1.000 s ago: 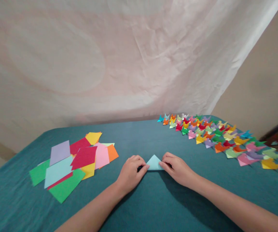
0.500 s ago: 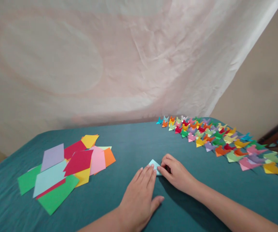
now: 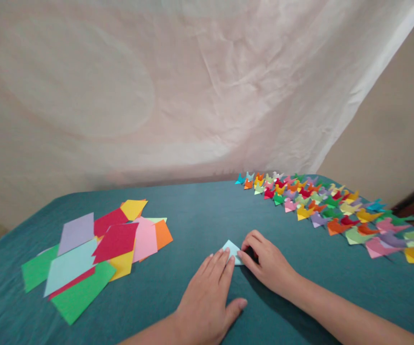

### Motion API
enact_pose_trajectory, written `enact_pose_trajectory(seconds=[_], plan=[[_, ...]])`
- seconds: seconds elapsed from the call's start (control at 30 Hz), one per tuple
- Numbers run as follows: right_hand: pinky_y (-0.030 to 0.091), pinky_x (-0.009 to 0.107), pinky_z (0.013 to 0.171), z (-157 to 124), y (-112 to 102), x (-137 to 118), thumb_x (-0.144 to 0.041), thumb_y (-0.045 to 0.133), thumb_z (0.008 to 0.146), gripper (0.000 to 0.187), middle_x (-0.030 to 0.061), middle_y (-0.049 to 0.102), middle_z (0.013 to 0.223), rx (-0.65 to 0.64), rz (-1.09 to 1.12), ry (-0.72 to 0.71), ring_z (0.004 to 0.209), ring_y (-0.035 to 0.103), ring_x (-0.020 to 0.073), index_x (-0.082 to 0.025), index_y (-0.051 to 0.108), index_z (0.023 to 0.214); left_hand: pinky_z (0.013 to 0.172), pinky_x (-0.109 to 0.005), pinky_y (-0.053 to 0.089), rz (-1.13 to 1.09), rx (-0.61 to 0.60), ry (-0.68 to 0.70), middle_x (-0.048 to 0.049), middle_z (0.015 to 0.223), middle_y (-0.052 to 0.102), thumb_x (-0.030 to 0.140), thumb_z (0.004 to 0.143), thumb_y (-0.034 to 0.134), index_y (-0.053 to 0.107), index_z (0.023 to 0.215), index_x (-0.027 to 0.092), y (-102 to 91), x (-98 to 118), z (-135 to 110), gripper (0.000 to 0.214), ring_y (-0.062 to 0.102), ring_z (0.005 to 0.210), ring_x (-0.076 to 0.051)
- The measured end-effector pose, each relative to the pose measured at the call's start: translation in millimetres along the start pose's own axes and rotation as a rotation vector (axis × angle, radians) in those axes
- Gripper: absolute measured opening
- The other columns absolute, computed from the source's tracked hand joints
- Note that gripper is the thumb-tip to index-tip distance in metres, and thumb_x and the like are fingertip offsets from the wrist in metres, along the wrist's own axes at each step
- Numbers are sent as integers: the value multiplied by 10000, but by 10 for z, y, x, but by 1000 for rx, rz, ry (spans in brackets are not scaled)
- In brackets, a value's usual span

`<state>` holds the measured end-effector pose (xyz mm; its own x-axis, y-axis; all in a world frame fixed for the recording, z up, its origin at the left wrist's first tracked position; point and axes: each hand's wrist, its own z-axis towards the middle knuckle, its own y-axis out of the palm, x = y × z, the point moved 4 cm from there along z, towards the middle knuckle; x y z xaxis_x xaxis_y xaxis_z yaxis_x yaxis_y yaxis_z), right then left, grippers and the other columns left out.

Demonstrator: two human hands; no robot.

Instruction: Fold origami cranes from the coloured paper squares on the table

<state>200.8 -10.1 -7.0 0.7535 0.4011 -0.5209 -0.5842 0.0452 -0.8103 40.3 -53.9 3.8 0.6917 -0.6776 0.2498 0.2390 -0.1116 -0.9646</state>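
A small light-blue folded paper triangle (image 3: 233, 249) lies on the teal tablecloth (image 3: 200, 215) in front of me. My left hand (image 3: 209, 292) lies flat with its fingers stretched out, the fingertips pressing on the triangle's left part. My right hand (image 3: 266, 263) has its fingers curled and pinches the triangle's right corner against the cloth. Most of the paper is hidden under the two hands.
A loose pile of coloured paper squares (image 3: 95, 249) lies to the left. Several rows of small folded paper birds (image 3: 332, 211) run along the right side toward the table's edge. A pale cloth backdrop (image 3: 156, 96) hangs behind the table.
My left hand went from a pinch on the triangle's left corner to lying flat over its left part. The right hand stayed on the right corner. The view shifted slightly.
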Motion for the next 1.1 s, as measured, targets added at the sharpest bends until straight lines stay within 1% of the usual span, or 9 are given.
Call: enact_pose_trajectory(seconds=[0.2,0.3,0.57,0.9,1.03,1.1], plan=[[411,283,654,6,16,33,-240,507,863,70,33,515,854,-8,-12,0,720,511,160,-188,534,824,1085,-456,286,-8,-80,-33,-131,1475,225,500,903,369,251,1413,138,-14,-4,17,636,227,1350,-271],[409,278,649,2,20,44,-247,503,868,80,32,512,852,-7,-14,-3,717,509,158,-189,530,820,1094,-456,273,-9,-94,-40,-125,1484,198,500,906,362,238,1418,144,-3,-16,24,635,211,1355,-266],[407,268,640,28,4,30,-241,502,868,84,24,513,832,-5,-12,-10,701,511,151,-188,532,810,1095,-455,275,-20,-79,-38,-123,1487,187,495,908,359,228,1420,145,20,-35,2,634,199,1359,-263],[421,270,642,20,-4,28,-235,490,875,99,23,517,818,7,1,-14,705,520,151,-188,533,799,1080,-456,296,-15,-68,-32,-130,1476,226,490,900,384,259,1408,137,-30,-16,23,631,221,1352,-272],[442,273,668,11,-58,3,-215,464,890,108,29,536,840,13,47,-42,736,536,149,-187,545,824,1072,-439,310,-11,-41,-22,-123,1470,249,485,896,398,271,1404,146,-48,-10,20,623,245,1344,-266],[454,283,709,-9,-111,-27,-202,460,893,113,39,555,882,19,42,-76,779,546,152,-189,566,858,1072,-435,309,-11,-33,-22,-121,1469,255,489,894,401,280,1401,149,-48,-10,15,622,251,1342,-264]])
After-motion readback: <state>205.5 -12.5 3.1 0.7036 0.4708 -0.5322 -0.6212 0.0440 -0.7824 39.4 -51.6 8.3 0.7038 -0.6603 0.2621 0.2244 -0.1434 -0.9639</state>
